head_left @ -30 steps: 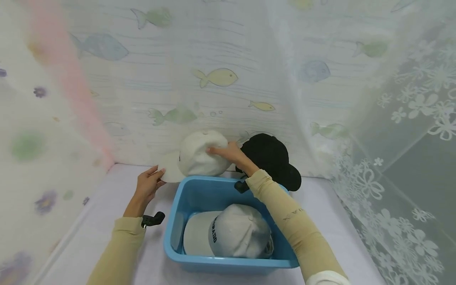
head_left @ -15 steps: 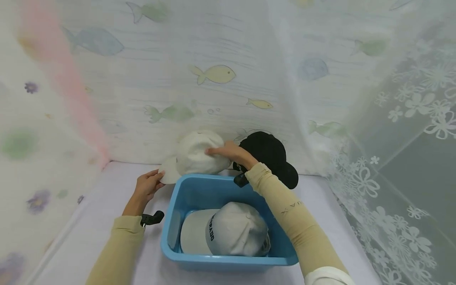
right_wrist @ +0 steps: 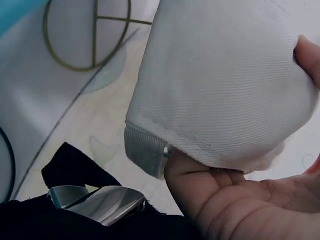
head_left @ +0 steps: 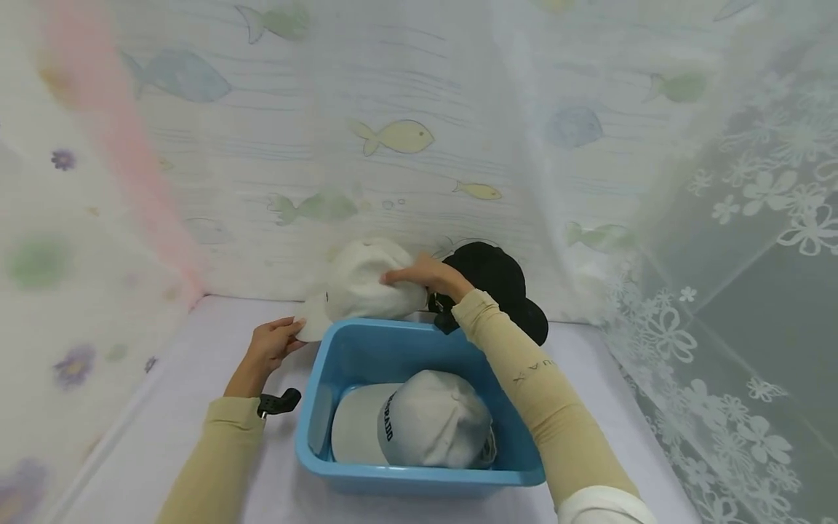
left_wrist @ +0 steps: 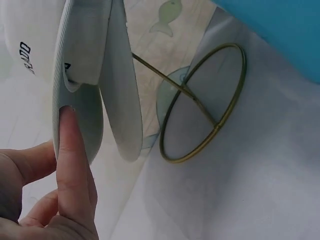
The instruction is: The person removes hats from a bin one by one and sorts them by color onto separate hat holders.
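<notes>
At the back, beyond the blue bin, both hands hold a white baseball cap (head_left: pixel 369 280). My left hand (head_left: pixel 271 343) pinches its brim, which points left. The right hand (head_left: pixel 431 278) grips the back of the crown, thumb on top; in the right wrist view, fingers tuck under the rear edge beside the strap. Dark lettering shows on the cap's front in the left wrist view. Right beside it there is a second pale brim (left_wrist: pixel 122 110). A brass-coloured ring stand (left_wrist: pixel 220 127) is behind. Another white cap (head_left: pixel 439 418), with dark lettering, lies in the bin.
The blue plastic bin (head_left: pixel 419 477) stands on a white-covered table (head_left: pixel 164 429), in front of the held cap. A black baseball cap (head_left: pixel 489 271) sits back right, close to the right forearm; its metal buckle (right_wrist: pixel 110 200) shows. A fish-print curtain (head_left: pixel 419 80) hangs behind.
The held cap's brim and the left hand have dipped slightly, and the brim tip has shifted a little right. Both hands keep their hold. The head view has shifted slightly.
</notes>
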Demonstrator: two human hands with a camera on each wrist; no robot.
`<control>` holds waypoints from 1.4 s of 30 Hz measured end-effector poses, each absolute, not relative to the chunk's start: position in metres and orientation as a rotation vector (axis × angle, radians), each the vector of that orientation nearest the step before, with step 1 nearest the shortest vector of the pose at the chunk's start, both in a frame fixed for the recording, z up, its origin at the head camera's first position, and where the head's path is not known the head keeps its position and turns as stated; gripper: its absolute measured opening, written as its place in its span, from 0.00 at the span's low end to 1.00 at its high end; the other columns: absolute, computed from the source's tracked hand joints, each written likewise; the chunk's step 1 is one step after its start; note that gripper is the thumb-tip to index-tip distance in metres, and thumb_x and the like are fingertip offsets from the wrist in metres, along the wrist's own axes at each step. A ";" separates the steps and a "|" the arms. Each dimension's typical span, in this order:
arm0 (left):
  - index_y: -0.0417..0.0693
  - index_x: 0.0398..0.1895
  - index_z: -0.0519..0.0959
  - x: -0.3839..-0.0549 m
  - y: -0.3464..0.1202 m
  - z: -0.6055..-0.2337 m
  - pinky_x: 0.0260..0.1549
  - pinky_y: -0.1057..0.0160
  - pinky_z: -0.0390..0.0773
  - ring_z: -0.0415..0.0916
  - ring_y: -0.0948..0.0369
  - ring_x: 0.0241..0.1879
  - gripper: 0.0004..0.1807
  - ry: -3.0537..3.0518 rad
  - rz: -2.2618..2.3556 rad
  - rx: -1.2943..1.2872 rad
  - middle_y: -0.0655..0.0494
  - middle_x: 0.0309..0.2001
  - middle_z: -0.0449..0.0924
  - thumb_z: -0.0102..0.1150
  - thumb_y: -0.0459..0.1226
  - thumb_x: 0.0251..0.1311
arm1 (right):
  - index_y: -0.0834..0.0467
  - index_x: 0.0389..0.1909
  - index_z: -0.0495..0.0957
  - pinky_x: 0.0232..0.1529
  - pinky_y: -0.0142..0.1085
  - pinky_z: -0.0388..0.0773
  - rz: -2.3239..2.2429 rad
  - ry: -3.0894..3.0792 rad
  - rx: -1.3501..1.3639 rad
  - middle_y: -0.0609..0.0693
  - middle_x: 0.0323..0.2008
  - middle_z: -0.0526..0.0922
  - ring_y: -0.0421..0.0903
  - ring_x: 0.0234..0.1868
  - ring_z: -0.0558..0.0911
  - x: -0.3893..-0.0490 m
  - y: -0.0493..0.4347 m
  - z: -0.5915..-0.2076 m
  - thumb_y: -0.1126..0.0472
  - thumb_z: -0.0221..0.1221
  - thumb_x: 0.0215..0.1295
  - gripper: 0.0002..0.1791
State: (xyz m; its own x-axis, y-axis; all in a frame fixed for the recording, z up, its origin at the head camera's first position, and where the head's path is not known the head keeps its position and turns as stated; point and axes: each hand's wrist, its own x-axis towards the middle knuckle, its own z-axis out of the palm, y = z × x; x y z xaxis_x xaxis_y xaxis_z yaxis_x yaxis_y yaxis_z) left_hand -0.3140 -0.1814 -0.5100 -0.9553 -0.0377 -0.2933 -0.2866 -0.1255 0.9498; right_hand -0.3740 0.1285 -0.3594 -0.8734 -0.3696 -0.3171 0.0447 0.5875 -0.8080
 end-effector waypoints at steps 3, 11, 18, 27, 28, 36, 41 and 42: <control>0.25 0.75 0.56 -0.314 -0.182 -0.512 0.34 0.74 0.84 0.82 0.72 0.31 0.33 1.924 2.209 -0.378 0.57 0.37 0.80 0.54 0.35 0.75 | 0.67 0.75 0.53 0.69 0.57 0.69 -1.202 2.338 -0.193 0.62 0.72 0.61 0.58 0.69 0.69 -0.373 0.128 -0.362 0.47 0.70 0.61 0.52; 0.29 0.77 0.56 -0.312 -0.178 -0.519 0.36 0.74 0.83 0.81 0.71 0.33 0.34 1.856 2.239 -0.405 0.57 0.39 0.79 0.54 0.36 0.75 | 0.66 0.67 0.64 0.65 0.51 0.75 -1.228 2.272 -0.164 0.60 0.63 0.71 0.55 0.58 0.77 -0.374 0.127 -0.364 0.50 0.69 0.63 0.40; 0.38 0.78 0.58 -0.308 -0.174 -0.523 0.39 0.75 0.83 0.81 0.72 0.34 0.35 1.747 2.378 -0.515 0.64 0.37 0.79 0.56 0.39 0.74 | 0.64 0.64 0.67 0.60 0.50 0.78 -1.309 2.190 -0.175 0.58 0.58 0.74 0.53 0.52 0.78 -0.374 0.125 -0.363 0.54 0.68 0.65 0.32; 0.35 0.80 0.51 -0.296 -0.182 -0.521 0.42 0.73 0.84 0.84 0.71 0.36 0.41 1.964 2.197 -0.418 0.39 0.57 0.77 0.58 0.42 0.73 | 0.68 0.76 0.53 0.68 0.49 0.72 -1.092 2.383 -0.209 0.64 0.72 0.62 0.57 0.66 0.71 -0.363 0.126 -0.343 0.53 0.69 0.64 0.49; 0.34 0.80 0.50 -0.295 -0.183 -0.519 0.42 0.71 0.84 0.86 0.67 0.38 0.42 2.038 2.145 -0.399 0.34 0.60 0.75 0.57 0.43 0.74 | 0.68 0.78 0.50 0.69 0.50 0.70 -1.032 2.429 -0.227 0.64 0.75 0.59 0.58 0.69 0.68 -0.359 0.126 -0.338 0.51 0.68 0.64 0.51; 0.34 0.80 0.48 -0.284 -0.186 -0.489 0.62 0.41 0.74 0.68 0.36 0.68 0.38 2.728 1.808 -0.275 0.28 0.71 0.63 0.44 0.48 0.78 | 0.59 0.82 0.43 0.74 0.53 0.63 -0.708 2.712 -0.442 0.58 0.80 0.53 0.57 0.78 0.59 -0.316 0.135 -0.286 0.43 0.62 0.69 0.53; 0.34 0.77 0.56 -0.278 -0.182 -0.457 0.66 0.37 0.69 0.67 0.36 0.69 0.33 2.954 1.812 -0.013 0.29 0.70 0.67 0.40 0.48 0.80 | 0.53 0.82 0.45 0.76 0.52 0.59 -0.725 2.816 -0.685 0.52 0.81 0.51 0.52 0.80 0.55 -0.269 0.147 -0.248 0.42 0.59 0.72 0.48; 0.34 0.77 0.59 -0.276 -0.182 -0.451 0.65 0.37 0.69 0.68 0.36 0.68 0.32 3.000 1.795 0.064 0.29 0.68 0.69 0.41 0.47 0.80 | 0.52 0.82 0.46 0.77 0.52 0.58 -0.729 2.834 -0.735 0.51 0.81 0.50 0.51 0.80 0.55 -0.260 0.151 -0.243 0.42 0.59 0.72 0.47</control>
State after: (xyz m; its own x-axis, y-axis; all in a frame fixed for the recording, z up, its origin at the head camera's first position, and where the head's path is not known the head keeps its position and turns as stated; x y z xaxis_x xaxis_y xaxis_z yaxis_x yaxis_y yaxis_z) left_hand -0.2760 -0.1818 -0.4506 -0.9368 -0.1485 0.3168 0.2090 0.4887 0.8471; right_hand -0.2600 0.1507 -0.2425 -0.8740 -0.4859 0.0009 -0.4260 0.7653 -0.4826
